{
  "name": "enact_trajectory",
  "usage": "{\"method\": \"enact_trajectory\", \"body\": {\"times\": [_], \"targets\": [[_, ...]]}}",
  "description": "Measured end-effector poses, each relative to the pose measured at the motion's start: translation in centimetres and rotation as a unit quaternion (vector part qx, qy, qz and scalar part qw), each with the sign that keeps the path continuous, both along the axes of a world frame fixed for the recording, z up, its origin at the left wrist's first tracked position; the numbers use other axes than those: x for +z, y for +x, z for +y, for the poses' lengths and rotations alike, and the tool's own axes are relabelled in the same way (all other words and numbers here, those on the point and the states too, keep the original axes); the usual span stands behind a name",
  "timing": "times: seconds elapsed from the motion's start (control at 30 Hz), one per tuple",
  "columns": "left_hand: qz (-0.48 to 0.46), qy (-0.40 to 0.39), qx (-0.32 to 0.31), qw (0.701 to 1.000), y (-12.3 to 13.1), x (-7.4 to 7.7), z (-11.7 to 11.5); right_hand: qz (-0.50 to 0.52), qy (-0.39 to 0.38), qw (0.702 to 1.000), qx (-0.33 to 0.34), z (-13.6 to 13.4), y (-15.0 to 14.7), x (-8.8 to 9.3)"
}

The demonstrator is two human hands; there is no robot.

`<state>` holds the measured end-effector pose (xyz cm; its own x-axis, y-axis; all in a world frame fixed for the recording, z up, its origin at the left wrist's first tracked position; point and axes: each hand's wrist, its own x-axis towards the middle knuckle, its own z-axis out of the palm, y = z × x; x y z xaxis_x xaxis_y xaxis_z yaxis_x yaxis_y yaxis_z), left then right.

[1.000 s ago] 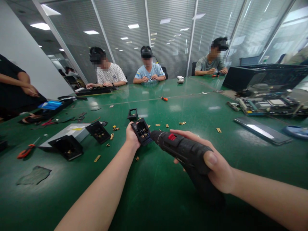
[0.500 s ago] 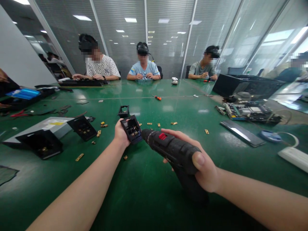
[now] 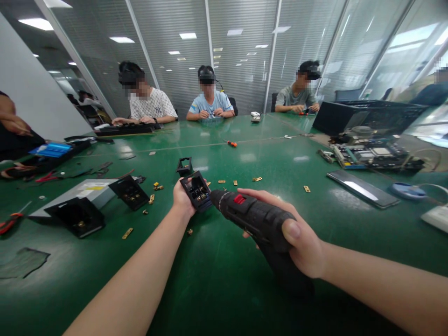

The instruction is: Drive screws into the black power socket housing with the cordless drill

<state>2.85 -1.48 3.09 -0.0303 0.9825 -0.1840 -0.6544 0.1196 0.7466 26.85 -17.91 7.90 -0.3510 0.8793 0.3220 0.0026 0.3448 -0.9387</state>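
Observation:
In the head view my left hand [image 3: 182, 199] grips a small black plastic housing [image 3: 196, 190], tilted so its open side with brass-coloured parts inside faces me. My right hand [image 3: 304, 238] is wrapped round a black cordless drill [image 3: 254, 214] with a red switch on top. The drill's chuck points left at the housing's right edge; whether its tip touches is hidden. Just beyond the housing stands a black square frame [image 3: 184, 166]. Small brass plates [image 3: 257, 179] lie scattered past the drill, and a brass fitting [image 3: 190, 232] rests below my left wrist.
Two more black housings [image 3: 75, 217] lean near a grey metal box [image 3: 94, 190] on the left. A phone [image 3: 362, 188], a circuit board [image 3: 374, 153] and a black case [image 3: 367, 119] lie right. A screwdriver [image 3: 231, 143] lies mid-table. Several people sit around the table.
The view has turned slightly left, so everything sits a little further right in it. Both hands keep hold of the housing and the drill, in almost the same pose.

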Motion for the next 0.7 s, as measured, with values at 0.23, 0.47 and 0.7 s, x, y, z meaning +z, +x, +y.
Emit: {"method": "enact_trajectory", "body": {"times": [0.23,0.47,0.7], "targets": [[0.012,0.002,-0.014,1.000,-0.20,-0.09,-0.09,0.039,-0.006,0.999,-0.001,0.18,-0.31,0.25],[0.029,0.006,-0.009,1.000,-0.19,-0.21,0.07,0.030,0.020,0.999,-0.016,0.57,-0.38,0.49],[0.035,0.014,0.008,0.999,0.03,0.04,-0.30,0.008,0.064,0.998,-0.023,0.46,-0.11,0.72]]}}
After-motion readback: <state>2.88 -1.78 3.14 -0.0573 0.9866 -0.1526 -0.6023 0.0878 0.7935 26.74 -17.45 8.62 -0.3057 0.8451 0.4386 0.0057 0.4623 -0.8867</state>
